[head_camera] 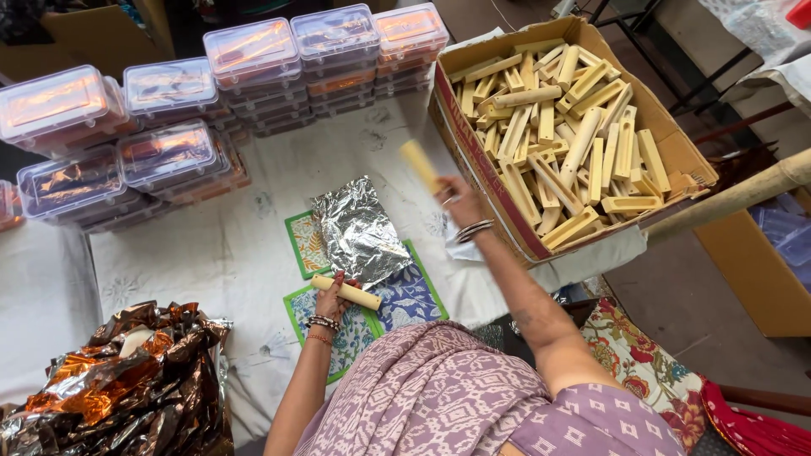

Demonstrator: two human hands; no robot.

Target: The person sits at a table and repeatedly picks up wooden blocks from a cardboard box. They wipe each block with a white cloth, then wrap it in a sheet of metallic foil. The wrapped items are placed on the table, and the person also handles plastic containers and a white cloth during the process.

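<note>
Nearest me, my left hand (331,297) has its fingers closed around a pale cream stick (347,293), pinning it flat on the patterned mat (405,297) at the near edge of the silver foil sheet (358,230). To wrap it well, I judge I should keep that stick square to the foil's edge and press it down so the crinkled sheet does not slide. Farther out, my right hand (454,198) is lifted, fingers gripping a second stick (420,165), blurred, just beside the cardboard box (473,143); I would set it down gently, clear of the foil. The sticks look smooth, rounded, ivory-yellow, some grooved; the box holds a loose heap of them. Beyond, lidded clear tubs (253,49) stand stacked on the white-clothed counter (228,253).
</note>
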